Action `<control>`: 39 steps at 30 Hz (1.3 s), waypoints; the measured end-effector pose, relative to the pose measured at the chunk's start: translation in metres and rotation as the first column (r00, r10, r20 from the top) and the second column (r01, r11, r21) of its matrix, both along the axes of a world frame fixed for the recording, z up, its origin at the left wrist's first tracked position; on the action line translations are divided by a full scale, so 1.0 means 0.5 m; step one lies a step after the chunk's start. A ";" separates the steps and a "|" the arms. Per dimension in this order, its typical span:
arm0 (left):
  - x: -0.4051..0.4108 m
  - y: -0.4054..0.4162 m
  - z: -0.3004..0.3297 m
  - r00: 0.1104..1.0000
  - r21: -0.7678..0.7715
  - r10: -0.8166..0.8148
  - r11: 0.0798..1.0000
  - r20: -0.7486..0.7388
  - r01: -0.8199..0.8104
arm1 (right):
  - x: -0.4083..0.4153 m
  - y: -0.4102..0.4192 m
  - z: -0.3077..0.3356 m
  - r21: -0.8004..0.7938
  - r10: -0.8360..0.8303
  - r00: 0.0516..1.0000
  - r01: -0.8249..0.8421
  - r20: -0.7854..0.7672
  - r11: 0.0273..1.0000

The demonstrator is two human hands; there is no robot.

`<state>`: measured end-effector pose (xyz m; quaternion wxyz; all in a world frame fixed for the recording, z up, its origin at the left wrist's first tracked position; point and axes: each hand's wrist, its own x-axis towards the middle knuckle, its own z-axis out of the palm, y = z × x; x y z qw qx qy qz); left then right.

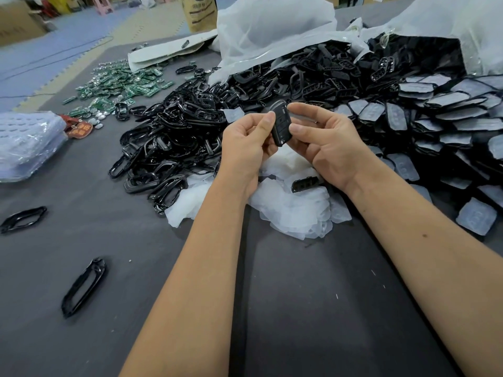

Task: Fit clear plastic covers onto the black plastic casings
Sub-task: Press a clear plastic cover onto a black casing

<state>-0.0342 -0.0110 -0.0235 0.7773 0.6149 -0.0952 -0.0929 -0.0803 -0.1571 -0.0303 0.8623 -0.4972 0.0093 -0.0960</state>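
Head view, one frame.

1. Black casing (281, 126): held upright above the tabletop (313, 295), just above frame centre, between both hands. A clear cover appears to sit on its upper face; seating cannot be judged.
2. Left hand (249, 148): at 9 o'clock of the casing, thumb and curled fingers (269, 117) pinching its left edge.
3. Right hand (324, 140): at 3 o'clock of the casing, thumb pressed to its right edge, forefinger arched over its top end.
4. Clear covers, loose heap (294, 208): at 6 o'clock of the hands, one black casing lying on it.
5. Black frames, heap (168, 142): at 9 o'clock.
6. Covered casings, stacked rows (446, 115): at 3 o'clock.
7. Green circuit boards (119, 83): at 10 o'clock, well apart.
8. Plastic bag (272, 25): at 12 o'clock.
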 end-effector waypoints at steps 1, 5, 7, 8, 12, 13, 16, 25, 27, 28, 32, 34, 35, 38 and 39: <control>0.000 -0.001 0.000 1.000 -0.003 -0.008 1.000 -0.003 0.008 | -0.001 -0.002 0.000 0.000 0.010 1.000 -0.010 0.001 1.000; 0.001 -0.002 -0.002 0.998 -0.019 -0.029 0.999 -0.049 0.028 | -0.002 -0.004 0.002 0.002 0.015 1.000 -0.015 -0.001 1.000; 0.003 -0.001 -0.002 0.997 -0.034 -0.042 0.999 -0.062 0.040 | -0.003 -0.003 0.004 0.005 0.014 1.000 -0.014 -0.008 1.000; 0.004 0.000 -0.002 0.997 -0.041 -0.050 0.998 -0.065 0.047 | -0.004 -0.004 0.005 0.007 0.015 1.000 -0.015 -0.013 1.000; 0.006 0.001 -0.005 0.996 -0.049 -0.051 0.998 -0.075 0.047 | -0.005 0.001 0.008 0.013 -0.003 0.998 0.004 -0.059 1.000; 0.006 0.001 -0.006 0.996 -0.040 -0.044 0.998 -0.073 0.041 | -0.005 0.003 0.008 0.021 -0.009 0.997 0.011 -0.078 1.000; 0.005 0.001 -0.010 0.999 0.024 -0.036 0.999 -0.025 0.036 | -0.005 0.004 0.007 0.056 0.001 0.994 0.006 -0.109 0.998; -0.003 -0.003 -0.006 0.998 0.057 -0.067 0.996 0.010 0.066 | -0.011 -0.003 0.003 0.102 -0.018 0.996 0.027 -0.086 0.994; -0.005 -0.003 -0.003 0.997 0.045 -0.082 0.996 0.012 0.081 | -0.013 -0.005 0.004 0.111 -0.003 0.996 0.013 -0.090 0.994; -0.005 -0.003 -0.002 0.996 0.045 -0.085 0.995 0.009 0.084 | -0.013 -0.005 0.004 0.112 -0.002 0.996 0.013 -0.093 0.994; -0.007 -0.003 0.003 0.997 0.032 -0.082 0.996 -0.012 0.082 | -0.015 -0.002 0.007 0.123 -0.009 0.995 0.021 -0.099 0.992; -0.007 0.000 0.003 0.997 0.032 -0.072 0.997 -0.015 0.072 | -0.017 0.002 0.011 0.096 -0.027 0.995 0.037 -0.097 0.995; -0.008 0.000 0.003 0.998 0.038 -0.064 0.997 -0.012 0.064 | -0.020 0.003 0.013 0.069 -0.046 0.995 0.052 -0.089 0.996; -0.009 0.000 -0.003 0.999 0.079 -0.009 0.997 0.035 0.006 | -0.026 0.001 0.025 -0.112 -0.144 0.989 0.139 -0.031 0.984; -0.011 -0.002 -0.006 0.999 0.077 0.010 0.997 0.049 -0.013 | -0.029 -0.001 0.030 -0.203 -0.186 0.982 0.182 -0.002 0.962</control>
